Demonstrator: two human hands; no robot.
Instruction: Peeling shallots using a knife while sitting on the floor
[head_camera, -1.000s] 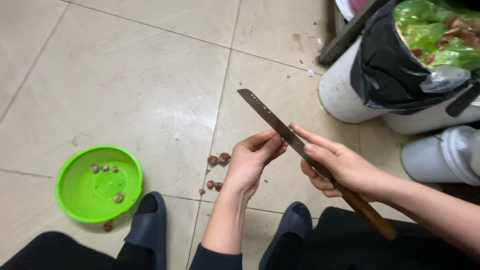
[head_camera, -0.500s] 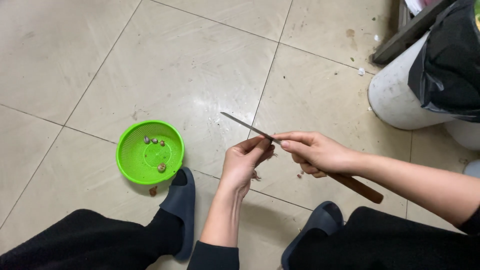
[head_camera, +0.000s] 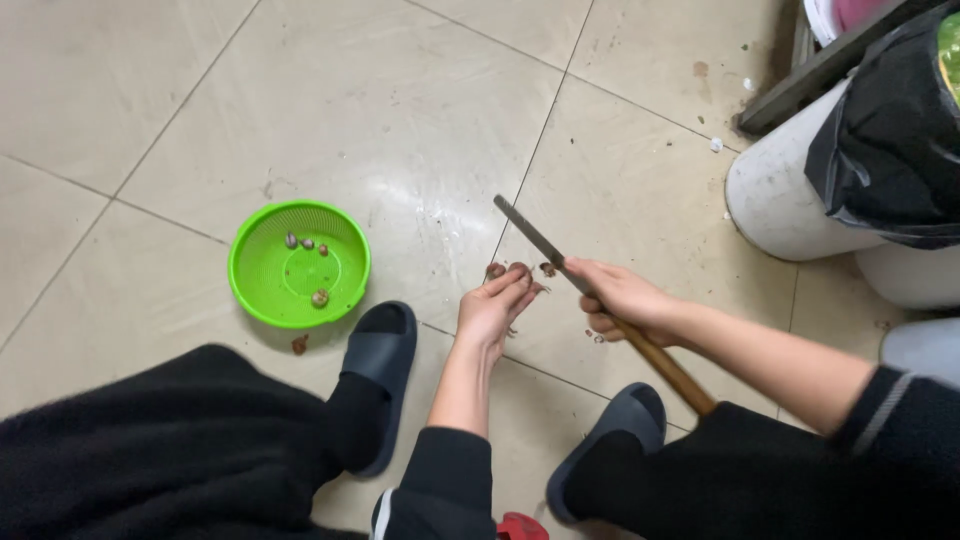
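My right hand (head_camera: 618, 297) grips a long knife (head_camera: 540, 243) with a brown wooden handle, its blade pointing up and left over the tiled floor. My left hand (head_camera: 492, 306) is just left of the blade, fingers curled around a small brown nut-like piece held at the fingertips. A few small brown pieces (head_camera: 547, 269) lie on the floor beside the blade. A green round basket (head_camera: 252, 282) with several small nuts inside sits on the floor to the left.
My dark slippers (head_camera: 383, 350) rest on beige floor tiles. A white bucket (head_camera: 783, 205) lined with a black bag stands at the upper right. One brown piece (head_camera: 299, 345) lies on the floor below the basket.
The view has shifted, so the basket now sits nearer the middle. Both hands stayed together with the knife, and the blade tilted more upright.
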